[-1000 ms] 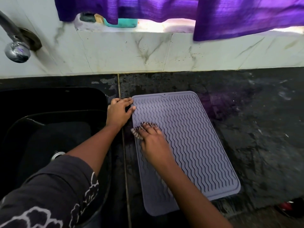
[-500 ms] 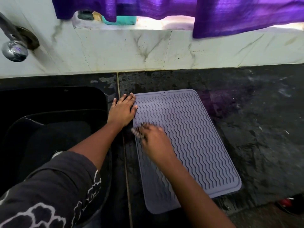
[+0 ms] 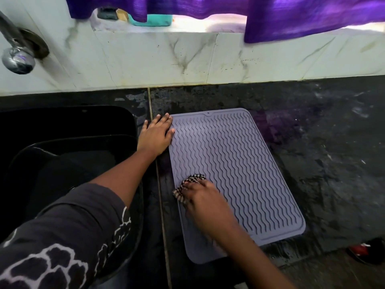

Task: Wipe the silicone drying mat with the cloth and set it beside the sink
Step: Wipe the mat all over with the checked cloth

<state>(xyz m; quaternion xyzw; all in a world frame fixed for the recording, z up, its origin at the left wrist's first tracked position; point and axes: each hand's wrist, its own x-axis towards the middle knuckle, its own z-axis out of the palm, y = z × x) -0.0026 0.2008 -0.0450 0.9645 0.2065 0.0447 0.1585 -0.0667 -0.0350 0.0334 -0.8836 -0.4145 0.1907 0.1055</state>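
A grey-lilac silicone drying mat (image 3: pixel 233 163) with wavy ridges lies flat on the dark stone counter, just right of the sink. My left hand (image 3: pixel 155 135) rests flat and spread on the counter at the mat's far left corner, its fingertips on the mat's edge. My right hand (image 3: pixel 205 202) presses a small checked black-and-white cloth (image 3: pixel 188 185) onto the mat's left side, about halfway down. Most of the cloth is hidden under my fingers.
A black sink (image 3: pixel 68 142) with a dark tub in it lies to the left, with a chrome tap (image 3: pixel 17 59) above. The dark wet counter (image 3: pixel 323 153) spreads to the right. White marble tiles and a purple curtain (image 3: pixel 302 15) stand behind. A red shoe (image 3: pixel 363 250) shows at bottom right.
My right hand has slid the cloth towards me along the mat's left side. My left hand has flattened and spread at the far corner.
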